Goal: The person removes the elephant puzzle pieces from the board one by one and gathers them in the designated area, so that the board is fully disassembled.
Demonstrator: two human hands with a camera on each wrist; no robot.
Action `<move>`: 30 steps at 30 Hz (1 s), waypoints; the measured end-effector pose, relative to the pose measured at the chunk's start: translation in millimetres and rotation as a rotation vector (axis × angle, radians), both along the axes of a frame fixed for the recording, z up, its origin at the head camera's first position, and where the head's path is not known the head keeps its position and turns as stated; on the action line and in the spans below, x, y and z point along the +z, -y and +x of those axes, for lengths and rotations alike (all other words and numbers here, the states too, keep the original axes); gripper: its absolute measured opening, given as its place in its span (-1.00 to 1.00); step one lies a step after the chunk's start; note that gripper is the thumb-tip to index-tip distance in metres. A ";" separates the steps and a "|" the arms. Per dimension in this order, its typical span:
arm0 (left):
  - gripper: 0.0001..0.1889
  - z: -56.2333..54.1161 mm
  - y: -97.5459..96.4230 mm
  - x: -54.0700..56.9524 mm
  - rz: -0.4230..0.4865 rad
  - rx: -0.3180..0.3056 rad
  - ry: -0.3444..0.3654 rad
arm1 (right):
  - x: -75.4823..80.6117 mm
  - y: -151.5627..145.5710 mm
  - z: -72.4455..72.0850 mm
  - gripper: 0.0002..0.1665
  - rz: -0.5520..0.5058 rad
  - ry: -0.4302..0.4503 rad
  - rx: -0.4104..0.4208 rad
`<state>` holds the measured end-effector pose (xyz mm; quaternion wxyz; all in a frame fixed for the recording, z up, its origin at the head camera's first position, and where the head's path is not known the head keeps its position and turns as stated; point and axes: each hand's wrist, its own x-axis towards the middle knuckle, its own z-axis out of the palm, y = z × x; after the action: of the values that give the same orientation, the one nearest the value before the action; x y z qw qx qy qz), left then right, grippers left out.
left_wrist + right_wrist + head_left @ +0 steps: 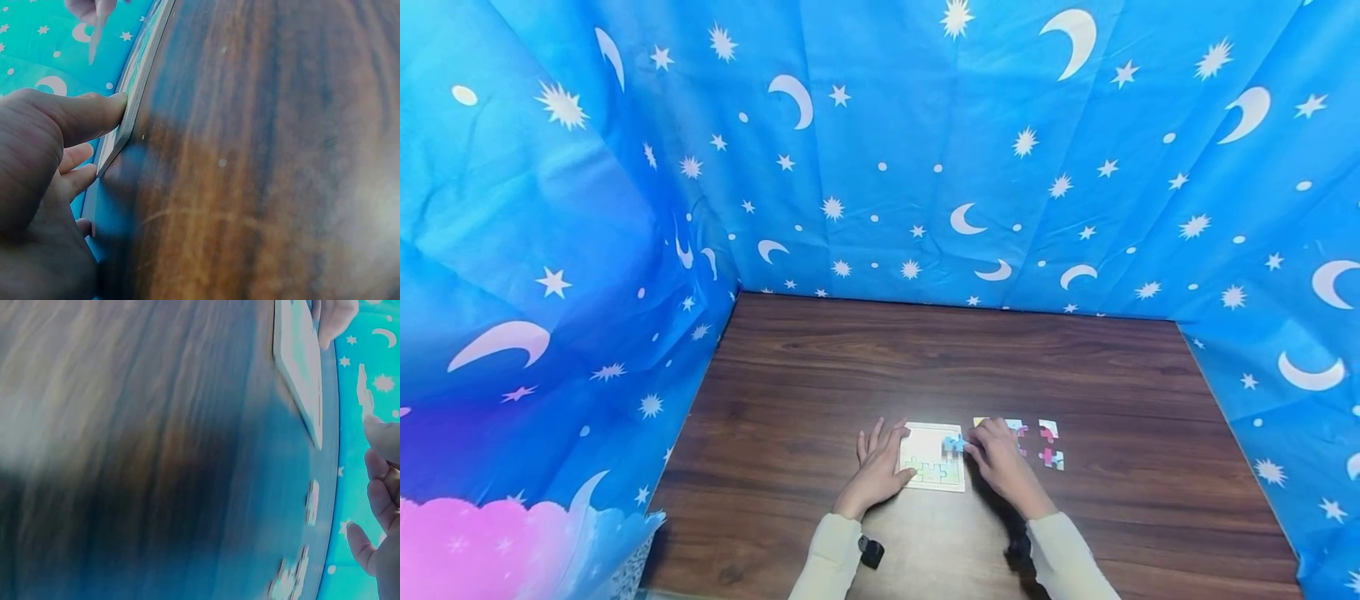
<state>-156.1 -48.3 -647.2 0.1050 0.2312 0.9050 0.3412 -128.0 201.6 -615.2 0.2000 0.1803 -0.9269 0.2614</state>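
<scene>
A light puzzle board [928, 486] lies on the table, with joined green-and-yellow pieces [934, 472] along its near side. Straight fingers of my left hand [877, 468] rest against the board's left side, the thumb [94, 117] pressing at its edge in the left wrist view. My right hand [1000, 458] pinches a blue puzzle piece [953, 443] over the board's right part. From the right wrist that same piece [364, 390] appears nearly edge-on, raised above the board [299, 369], with the thumb on it and the other fingers loosely bent.
Loose puzzle pieces with pink and blue parts [1048, 457] lie right of the board, some partly hidden by the right hand. The dark wooden table [820, 367] is walled by blue curtains [917, 125] with moons and stars. A black wrist device [871, 552] sits at the left sleeve.
</scene>
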 end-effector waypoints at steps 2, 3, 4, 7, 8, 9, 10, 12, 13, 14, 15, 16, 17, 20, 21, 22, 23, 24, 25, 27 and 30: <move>-0.36 0.0 -0.4 -0.5 0.002 0.000 0.000 | -1.4 -7.4 2.9 -0.77 0.001 0.002 -0.016; -0.36 0.0 -0.4 -0.7 0.006 -0.002 0.001 | -2.1 -10.9 4.6 -0.77 0.004 0.002 -0.026; -0.36 0.0 -0.5 -1.1 0.009 -0.004 0.003 | -2.9 -14.5 6.2 -0.77 0.009 0.000 -0.031; -0.38 0.0 -0.3 -1.6 0.026 -0.015 -0.015 | -5.7 -24.2 10.4 -0.76 0.024 -0.002 -0.051; -0.38 0.0 -0.2 -1.7 0.028 -0.020 -0.023 | -6.6 -27.1 11.7 -0.75 0.029 -0.001 -0.056; -0.38 -0.2 -0.2 -1.7 0.035 -0.024 -0.031 | -7.6 -29.7 12.9 -0.74 0.037 0.003 -0.063; -0.38 -0.3 0.0 -1.7 0.036 -0.027 -0.037 | -8.6 -32.2 14.0 -0.74 0.043 0.009 -0.068; -0.36 -0.2 0.2 -1.5 0.039 -0.027 -0.043 | -10.2 -36.1 16.3 -0.75 0.069 0.021 -0.079; -0.34 -0.2 0.3 -1.4 0.035 -0.027 -0.039 | -10.8 -37.8 17.4 -0.75 0.079 0.030 -0.084; -0.33 -0.1 0.3 -1.3 0.033 -0.027 -0.034 | -11.5 -39.4 18.5 -0.74 0.087 0.037 -0.088; -0.32 0.1 0.2 -1.2 0.034 -0.027 -0.029 | -12.0 -40.7 19.7 -0.74 0.095 0.043 -0.093; -0.30 0.6 0.6 -1.2 0.033 -0.028 -0.028 | -12.8 -41.3 20.8 -0.74 0.099 0.051 -0.095; -0.30 0.9 1.0 -1.1 0.032 -0.030 -0.023 | -13.5 -41.7 21.9 -0.74 0.102 0.059 -0.098; -0.28 2.2 2.2 -0.8 0.030 -0.036 -0.014 | -16.0 -42.1 25.4 -0.74 0.115 0.083 -0.103; -0.28 2.6 2.5 -0.7 0.032 -0.036 -0.013 | -16.7 -41.8 26.3 -0.75 0.121 0.087 -0.102; -0.28 2.8 2.9 -0.9 0.029 -0.034 -0.014 | -17.5 -41.4 26.9 -0.75 0.129 0.089 -0.101; -0.28 2.9 3.3 -0.9 0.027 -0.032 -0.007 | -18.4 -41.1 27.3 -0.76 0.135 0.087 -0.098; -0.28 2.9 3.4 -1.0 0.030 -0.031 -0.010 | -19.2 -40.7 27.6 -0.77 0.140 0.082 -0.098; -0.28 2.7 3.5 -1.3 0.031 -0.029 -0.012 | -19.7 -40.5 27.7 -0.77 0.138 0.074 -0.097; -0.28 2.1 3.5 -1.3 0.028 -0.030 -0.004 | -19.5 -39.7 27.6 -0.75 0.131 0.054 -0.097; -0.29 0.8 3.0 -1.1 0.020 -0.030 0.005 | -18.3 -38.7 27.3 -0.73 0.113 0.040 -0.095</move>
<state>-155.3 -51.3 -648.3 0.1102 0.2451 0.8977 0.3492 -100.7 240.2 -633.5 0.1830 0.1418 -0.9516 0.2023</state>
